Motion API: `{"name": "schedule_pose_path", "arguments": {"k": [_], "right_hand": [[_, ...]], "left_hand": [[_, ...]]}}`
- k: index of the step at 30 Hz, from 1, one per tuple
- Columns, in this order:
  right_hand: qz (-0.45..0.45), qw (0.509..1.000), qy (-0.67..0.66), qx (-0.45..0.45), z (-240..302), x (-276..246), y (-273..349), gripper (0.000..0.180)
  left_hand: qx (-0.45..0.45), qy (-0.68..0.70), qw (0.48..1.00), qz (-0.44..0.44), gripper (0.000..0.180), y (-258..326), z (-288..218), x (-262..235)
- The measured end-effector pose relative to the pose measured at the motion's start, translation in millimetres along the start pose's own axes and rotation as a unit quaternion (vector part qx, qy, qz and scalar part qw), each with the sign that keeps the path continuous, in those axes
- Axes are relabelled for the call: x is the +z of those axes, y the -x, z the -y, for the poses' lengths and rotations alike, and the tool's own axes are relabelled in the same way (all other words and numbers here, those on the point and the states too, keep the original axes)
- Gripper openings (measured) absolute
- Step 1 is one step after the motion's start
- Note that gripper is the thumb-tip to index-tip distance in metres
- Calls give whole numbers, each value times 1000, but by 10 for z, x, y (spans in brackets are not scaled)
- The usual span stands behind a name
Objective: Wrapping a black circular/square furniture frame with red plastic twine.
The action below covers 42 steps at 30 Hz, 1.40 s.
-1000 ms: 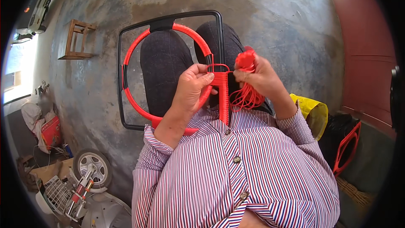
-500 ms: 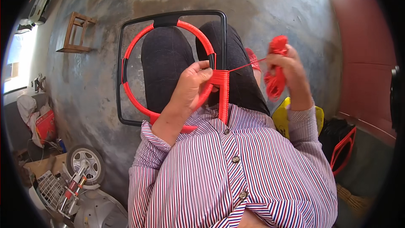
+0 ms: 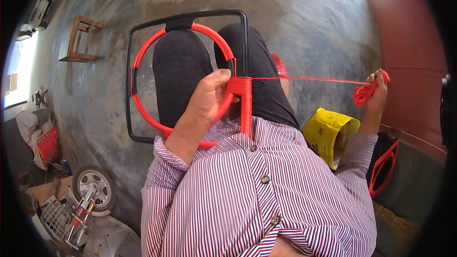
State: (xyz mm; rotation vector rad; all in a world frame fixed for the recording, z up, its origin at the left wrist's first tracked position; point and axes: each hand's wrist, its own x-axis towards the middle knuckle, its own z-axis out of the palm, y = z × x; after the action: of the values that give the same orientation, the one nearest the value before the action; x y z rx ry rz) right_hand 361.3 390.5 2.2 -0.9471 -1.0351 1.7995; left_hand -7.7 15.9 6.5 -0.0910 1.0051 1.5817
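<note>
Across my lap lies a black rectangular frame [image 3: 246, 38] with a ring [image 3: 144, 50] fixed inside it. Red cord covers much of the ring, part of the frame's right side and the joint between them. My left hand [image 3: 208, 96] is closed on the ring's right side beside the wrapped joint [image 3: 240, 85], thumb on top and fingers partly hidden beneath. Far out to the right, my right hand [image 3: 377, 93] grips a bundle of red cord [image 3: 364, 96]. A single taut strand [image 3: 309, 79] runs from the joint to that bundle.
A yellow bag [image 3: 323, 131] stands by my right forearm, with a red-edged black frame [image 3: 384, 169] behind it. At left are a wooden stool [image 3: 81, 40], a red-and-white sack [image 3: 47, 143] and a scooter with its front wheel [image 3: 94, 188]. A dark red panel [image 3: 404, 43] rises at right.
My right hand has swung outward to the right with the cord bundle, and the strand has grown much longer. My left hand keeps its hold; the frame appears slightly further left.
</note>
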Motion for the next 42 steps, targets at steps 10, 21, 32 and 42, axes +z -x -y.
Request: {"name": "schedule_pose_path", "arguments": {"k": [10,21,32,42], "right_hand": [[81,977,-198,20,-456,995,145,27],[494,639,588,-38,-799,2708,1187,55],[406,876,257,30,-1148,2759,932,85],[334,715,481,-383,-1189,3020,1068,80]], "left_hand": [[4,31,999,7,19,-87,65,-132],[46,112,985,125,45,2,16,-63],[41,56,994,89,48,-44,35,-199],[516,-494,682,-160,23,84,165,26]]}}
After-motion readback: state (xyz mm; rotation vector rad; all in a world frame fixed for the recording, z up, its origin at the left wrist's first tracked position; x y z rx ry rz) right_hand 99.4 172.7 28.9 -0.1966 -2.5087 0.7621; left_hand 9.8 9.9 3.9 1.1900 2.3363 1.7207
